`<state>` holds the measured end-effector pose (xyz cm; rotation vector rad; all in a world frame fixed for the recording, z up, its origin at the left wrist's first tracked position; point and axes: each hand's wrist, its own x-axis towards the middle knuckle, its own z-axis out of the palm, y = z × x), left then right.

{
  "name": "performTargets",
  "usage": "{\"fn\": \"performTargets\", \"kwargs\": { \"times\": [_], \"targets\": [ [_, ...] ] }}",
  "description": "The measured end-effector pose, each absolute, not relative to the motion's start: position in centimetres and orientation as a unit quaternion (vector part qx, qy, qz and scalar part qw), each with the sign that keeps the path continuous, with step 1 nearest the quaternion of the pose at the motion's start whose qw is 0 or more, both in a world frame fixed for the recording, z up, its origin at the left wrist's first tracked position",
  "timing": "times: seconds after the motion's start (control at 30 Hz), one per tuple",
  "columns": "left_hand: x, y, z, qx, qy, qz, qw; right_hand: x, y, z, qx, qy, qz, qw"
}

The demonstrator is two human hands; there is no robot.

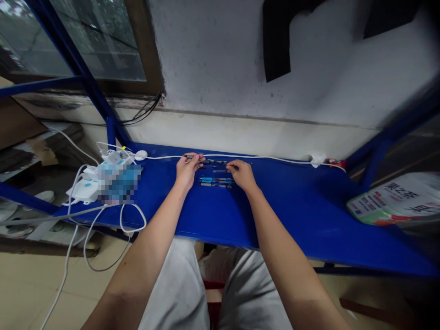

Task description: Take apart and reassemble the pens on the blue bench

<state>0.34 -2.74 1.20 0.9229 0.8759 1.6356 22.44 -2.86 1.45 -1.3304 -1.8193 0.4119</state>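
My left hand (188, 170) is closed around a dark pen barrel (206, 161), held roughly level above the blue tabletop (220, 215). My right hand (241, 174) faces it with thumb and forefinger pinched on a thin dark piece, which looks like a pen refill (222, 163). The far tip of that thin piece is near the pen barrel; whether they touch I cannot tell. Just below the hands several slim pens lie side by side, among them one with a blue grip (206, 180) and one with a grey grip (206, 184). Small parts between the hands are too tiny to name.
At the left stand white power strips and plugs (82, 189) beside a blurred-out object (120, 183), with loose white cables (134, 217) over the edge. A white cable (275, 159) runs along the back. A printed plastic package (392, 199) sits at the right.
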Motion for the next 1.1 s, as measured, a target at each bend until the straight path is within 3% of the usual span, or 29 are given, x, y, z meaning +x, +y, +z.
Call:
{"fn": "performTargets", "kwargs": {
  "times": [0.37, 0.53, 0.67, 0.83, 0.97, 1.1],
  "targets": [
    [0.6, -1.8, -0.3, 0.489, 0.452, 0.641, 0.382, 23.7, -2.5, 1.1, -0.572, -0.714, 0.122, 0.385],
    [0.4, -1.9, -0.2, 0.582, 0.521, 0.555, 0.287, 25.2, -1.7, -0.2, -0.625, -0.689, 0.101, 0.353],
    [0.6, -2.1, -0.2, 0.615, 0.53, 0.507, 0.291, 24.8, -1.2, -0.9, -0.62, -0.698, 0.106, 0.341],
    [0.5, -2.1, -0.4, 0.59, 0.514, 0.535, 0.32, 24.1, -0.9, -1.1, -0.607, -0.72, 0.116, 0.317],
    [-0.2, -2.1, -0.6, 0.563, 0.533, 0.565, 0.282, 24.0, -0.8, -1.3, -0.598, -0.726, 0.131, 0.313],
    [-1.5, -2.2, -0.5, 0.579, 0.595, 0.517, 0.208, 23.9, -0.9, -1.3, -0.589, -0.723, 0.154, 0.326]
  ]
}}
